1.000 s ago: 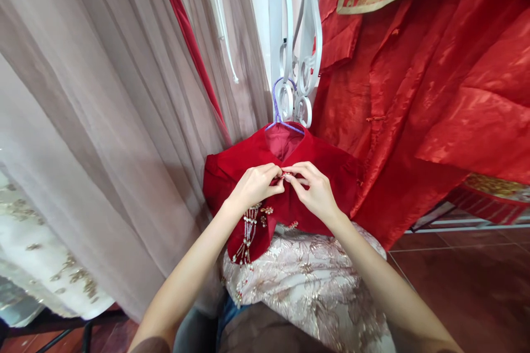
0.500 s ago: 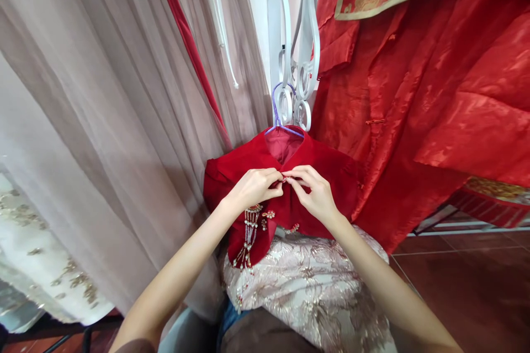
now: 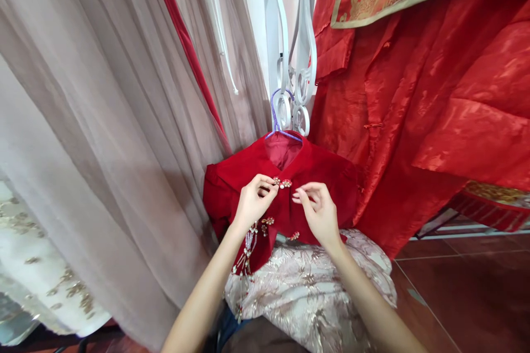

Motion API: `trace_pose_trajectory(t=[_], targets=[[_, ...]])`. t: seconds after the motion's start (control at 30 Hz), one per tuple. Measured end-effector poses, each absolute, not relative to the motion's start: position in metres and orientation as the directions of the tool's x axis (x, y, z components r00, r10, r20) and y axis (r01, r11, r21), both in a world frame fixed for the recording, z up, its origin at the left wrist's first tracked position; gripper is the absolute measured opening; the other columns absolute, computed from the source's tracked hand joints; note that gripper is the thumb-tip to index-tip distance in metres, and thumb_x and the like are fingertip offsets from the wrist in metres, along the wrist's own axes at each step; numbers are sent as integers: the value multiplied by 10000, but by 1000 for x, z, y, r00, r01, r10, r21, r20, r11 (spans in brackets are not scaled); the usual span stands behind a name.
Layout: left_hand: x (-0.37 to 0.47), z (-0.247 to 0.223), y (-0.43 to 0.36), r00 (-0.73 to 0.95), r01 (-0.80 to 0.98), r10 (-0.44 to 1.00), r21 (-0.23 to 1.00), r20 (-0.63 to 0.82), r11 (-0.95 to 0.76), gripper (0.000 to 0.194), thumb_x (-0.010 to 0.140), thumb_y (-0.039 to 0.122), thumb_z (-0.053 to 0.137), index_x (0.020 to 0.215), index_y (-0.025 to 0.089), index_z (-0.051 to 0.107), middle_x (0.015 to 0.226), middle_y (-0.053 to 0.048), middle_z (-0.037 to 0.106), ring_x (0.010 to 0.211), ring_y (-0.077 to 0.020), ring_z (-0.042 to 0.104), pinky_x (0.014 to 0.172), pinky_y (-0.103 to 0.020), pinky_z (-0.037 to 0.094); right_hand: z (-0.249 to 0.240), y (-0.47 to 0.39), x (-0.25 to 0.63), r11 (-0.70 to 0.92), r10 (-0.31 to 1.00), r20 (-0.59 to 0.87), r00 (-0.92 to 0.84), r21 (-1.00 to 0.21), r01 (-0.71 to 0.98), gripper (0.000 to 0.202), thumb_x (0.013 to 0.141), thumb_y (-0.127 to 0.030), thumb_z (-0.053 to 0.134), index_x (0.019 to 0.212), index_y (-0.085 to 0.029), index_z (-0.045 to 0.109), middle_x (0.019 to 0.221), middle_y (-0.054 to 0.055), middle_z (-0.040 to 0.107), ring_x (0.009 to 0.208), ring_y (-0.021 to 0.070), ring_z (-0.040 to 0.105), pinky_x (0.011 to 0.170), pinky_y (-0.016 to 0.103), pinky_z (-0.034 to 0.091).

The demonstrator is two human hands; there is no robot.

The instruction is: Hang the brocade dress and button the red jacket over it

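Observation:
A red velvet jacket (image 3: 327, 162) hangs on a purple hanger (image 3: 274, 113). At its collar, a jewelled frog button (image 3: 286, 183) joins the two front edges. My left hand (image 3: 254, 201) is at the left end of that button, its fingers bent with a gap between thumb and forefinger. Whether the fingertips touch the button is hard to see. To the right, my right hand (image 3: 318, 207) is held off the button, fingers loosely curled and holding nothing. Lower down, the separate halves of another frog button (image 3: 268, 221) show, and a beaded tassel (image 3: 249, 251) hangs partly behind my left wrist.
A white scrolled metal stand (image 3: 304, 80) bears the hanger. Pale sheer curtains (image 3: 103, 121) fall on the left. Large red satin garments (image 3: 414, 121) hang on the right. Shiny pale floral fabric (image 3: 306, 281) lies below the jacket, above a reddish tiled floor (image 3: 467, 287).
Both hands have come away from the collar's front, the right one moving right and down. The top frog button, hidden between the fingers before, now shows joined.

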State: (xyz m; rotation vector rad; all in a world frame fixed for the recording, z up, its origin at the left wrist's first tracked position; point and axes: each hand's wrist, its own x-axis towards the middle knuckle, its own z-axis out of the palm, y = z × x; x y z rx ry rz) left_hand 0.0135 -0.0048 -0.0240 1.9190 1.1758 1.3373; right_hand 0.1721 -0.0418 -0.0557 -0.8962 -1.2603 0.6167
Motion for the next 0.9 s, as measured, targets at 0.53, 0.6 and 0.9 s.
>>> trace_pose_trajectory(t=[0.53, 0.6, 0.9], targets=[[30, -80, -70, 33, 211, 940, 917, 340, -339, 420, 940, 453, 372, 1106, 202, 665, 1139, -99, 644, 1094, -201, 596, 959, -356, 477, -72, -72, 181, 244, 969, 247, 11, -964, 109, 77, 682, -225, 550, 748, -196, 522, 676, -7, 564, 614, 129, 567, 581, 249, 504], [32, -78, -74, 96, 200, 957, 937, 273, -288, 494, 959, 469, 277, 1162, 212, 647, 1238, -96, 612, 1203, -204, 534, 1081, -402, 369, -66, -73, 191, 209, 975, 210, -73, -978, -11, 58, 703, -251, 532, 710, -195, 517, 654, -7, 560, 598, 125, 561, 581, 247, 493], [37, -81, -92, 32, -54, 986, 985, 167, -165, 321, 754, 427, 672, 949, 173, 657, 925, -74, 707, 871, -202, 672, 792, -311, 552, -65, -88, 172, 391, 908, 409, 90, -905, 167, 173, 821, -337, 604, 764, -214, 498, 692, -6, 538, 614, 122, 545, 570, 236, 501]])
